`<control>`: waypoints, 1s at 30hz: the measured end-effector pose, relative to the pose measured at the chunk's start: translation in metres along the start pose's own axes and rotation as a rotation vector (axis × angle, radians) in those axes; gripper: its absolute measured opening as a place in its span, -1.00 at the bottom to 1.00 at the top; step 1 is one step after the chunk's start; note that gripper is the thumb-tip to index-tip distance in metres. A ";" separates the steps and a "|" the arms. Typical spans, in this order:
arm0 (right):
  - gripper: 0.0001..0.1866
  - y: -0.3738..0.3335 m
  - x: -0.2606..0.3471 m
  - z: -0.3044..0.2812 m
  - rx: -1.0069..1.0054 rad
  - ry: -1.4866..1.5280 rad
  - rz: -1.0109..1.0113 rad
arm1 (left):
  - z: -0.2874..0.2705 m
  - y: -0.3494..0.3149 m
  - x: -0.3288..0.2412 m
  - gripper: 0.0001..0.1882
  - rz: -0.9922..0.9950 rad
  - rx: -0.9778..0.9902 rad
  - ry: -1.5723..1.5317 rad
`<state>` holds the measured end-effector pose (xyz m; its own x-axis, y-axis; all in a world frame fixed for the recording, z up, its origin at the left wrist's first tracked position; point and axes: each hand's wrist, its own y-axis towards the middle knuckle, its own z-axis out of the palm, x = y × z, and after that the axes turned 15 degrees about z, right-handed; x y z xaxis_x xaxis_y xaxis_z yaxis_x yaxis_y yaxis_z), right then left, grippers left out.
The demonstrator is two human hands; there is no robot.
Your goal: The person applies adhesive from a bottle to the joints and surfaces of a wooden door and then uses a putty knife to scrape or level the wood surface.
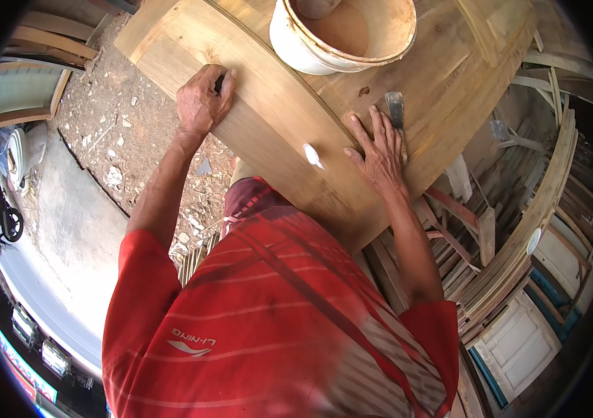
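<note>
Before me lies a wooden panel (275,118), perhaps a door, with a raised frame edge running across it. My left hand (204,99) is curled at the panel's left edge, with a dark gap between thumb and fingers; what it holds, if anything, is hidden. Flat on the wood at the right rests my right hand (380,148), fingers spread. Beside its fingertips is a putty knife (395,109) with a dark blade, its handle partly hidden by the hand. A bright white patch (312,155) shows between the hands; paste or light, I cannot tell.
A white bucket (289,49) with a brown-stained inside stands on the far part of the panel. Wooden trestle pieces (460,223) and stacked boards (519,258) are at the right. Littered ground (115,139) and a concrete slab (73,202) lie to the left.
</note>
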<state>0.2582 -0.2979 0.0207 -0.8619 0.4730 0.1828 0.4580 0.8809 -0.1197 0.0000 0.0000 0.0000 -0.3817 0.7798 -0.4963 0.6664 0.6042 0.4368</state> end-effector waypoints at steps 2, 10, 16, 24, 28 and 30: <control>-0.26 -0.006 -0.007 -0.001 -0.009 -0.039 0.003 | -0.002 -0.001 -0.006 -0.78 -0.007 0.008 0.022; -0.31 0.009 0.001 -0.002 -0.013 -0.067 0.013 | 0.003 0.001 0.000 -0.77 -0.016 0.006 0.000; -0.30 -0.004 -0.005 0.001 -0.012 -0.026 -0.003 | 0.001 -0.001 0.000 -0.77 -0.029 0.021 0.012; -0.30 0.011 0.005 -0.003 -0.020 -0.011 -0.011 | -0.001 -0.001 -0.001 -0.76 -0.013 0.003 0.020; -0.31 0.008 0.002 -0.001 -0.010 -0.059 -0.020 | 0.000 -0.001 -0.001 -0.75 -0.044 0.023 0.013; -0.32 0.005 0.000 0.000 -0.002 -0.069 -0.019 | 0.001 -0.002 -0.001 -0.74 -0.036 -0.009 0.003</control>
<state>0.2606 -0.2930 0.0200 -0.8833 0.4540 0.1174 0.4420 0.8897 -0.1147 -0.0004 -0.0017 -0.0008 -0.4078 0.7577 -0.5095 0.6461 0.6337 0.4254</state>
